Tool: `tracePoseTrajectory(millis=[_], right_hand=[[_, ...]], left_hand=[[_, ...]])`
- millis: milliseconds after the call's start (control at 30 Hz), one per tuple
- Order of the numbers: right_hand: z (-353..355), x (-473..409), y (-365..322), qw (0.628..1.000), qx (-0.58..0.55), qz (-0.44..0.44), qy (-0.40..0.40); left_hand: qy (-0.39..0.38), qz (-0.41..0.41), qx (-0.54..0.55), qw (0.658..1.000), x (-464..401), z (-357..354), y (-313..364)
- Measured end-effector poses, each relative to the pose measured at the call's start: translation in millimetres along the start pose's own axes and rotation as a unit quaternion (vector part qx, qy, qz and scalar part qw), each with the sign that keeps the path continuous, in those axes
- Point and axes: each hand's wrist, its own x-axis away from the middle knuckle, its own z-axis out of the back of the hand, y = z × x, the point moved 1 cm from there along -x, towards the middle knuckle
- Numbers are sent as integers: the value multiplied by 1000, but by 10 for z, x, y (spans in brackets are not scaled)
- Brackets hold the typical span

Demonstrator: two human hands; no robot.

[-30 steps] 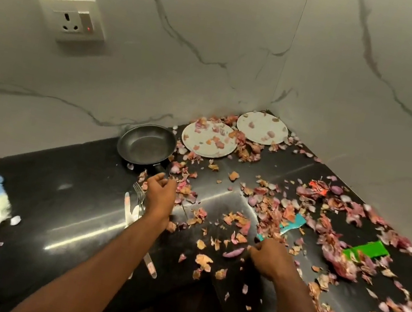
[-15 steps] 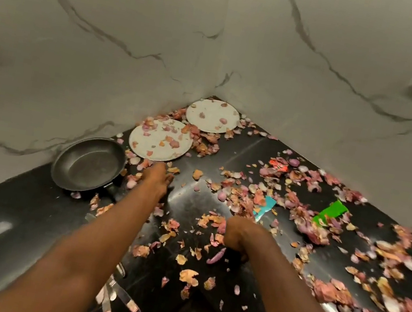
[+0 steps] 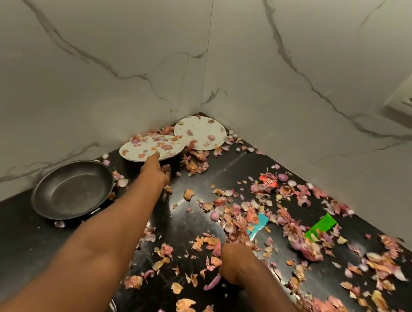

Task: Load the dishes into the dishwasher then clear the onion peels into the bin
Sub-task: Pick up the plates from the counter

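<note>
Reaching toward eleven o'clock, our left hand (image 3: 155, 171) pinched the near rim of the nearer plate (image 3: 146, 146), thumb on top and fingers under, and the plate sat tipped, its near edge raised off the black counter (image 3: 5, 244). Our right hand (image 3: 234, 264) rested clenched on the counter at five o'clock from the left; whether it held anything we could not tell. We judged the main risk to be the onion peels (image 3: 238, 216) on the plate sliding off as it tilted, or the thin rim slipping from so slight a pinch. The plate's long axis ran from eight toward two o'clock, face up and leaning toward the wall. A second plate (image 3: 199, 131) lay at one o'clock in the corner, a frying pan (image 3: 73, 189) at eight.
</note>
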Motion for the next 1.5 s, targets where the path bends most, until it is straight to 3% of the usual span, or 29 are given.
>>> tracePoseTrajectory(millis=[233, 367, 467, 567, 667, 800, 933, 1067, 1233, 1500], right_hand=[[-35, 1, 32, 1000, -20, -6, 12], [-60, -19, 100, 997, -65, -28, 27], [-4, 16, 102, 979, -125, -52, 152], [235, 105, 41, 927, -194, 22, 319], [511, 150, -53, 897, -192, 109, 382], [737, 153, 55, 861, -173, 96, 469], [836, 178, 218, 901, -117, 44, 416], [921, 112, 220, 928, -42, -7, 369], [991, 26, 143, 944, -23, -2, 329], [1094, -49, 333, 944, -63, -10, 324]], left_hand=[[43, -88, 20, 995, 126, -89, 423], [10, -193, -7, 981, 396, -35, 381], [-39, -259, -81, 962, 611, 38, 224], [-112, -277, -162, 940, 918, 53, -85], [-191, -210, -215, 934, 1148, -34, -427], [-277, -137, -255, 916, 1254, -248, -686], [-258, -178, -362, 878, 1107, -496, -630], [-186, -142, -353, 906, 576, -750, -452], [-87, -103, -330, 934, -202, -949, -209], [-39, -118, -280, 952, -916, -1400, -76]])
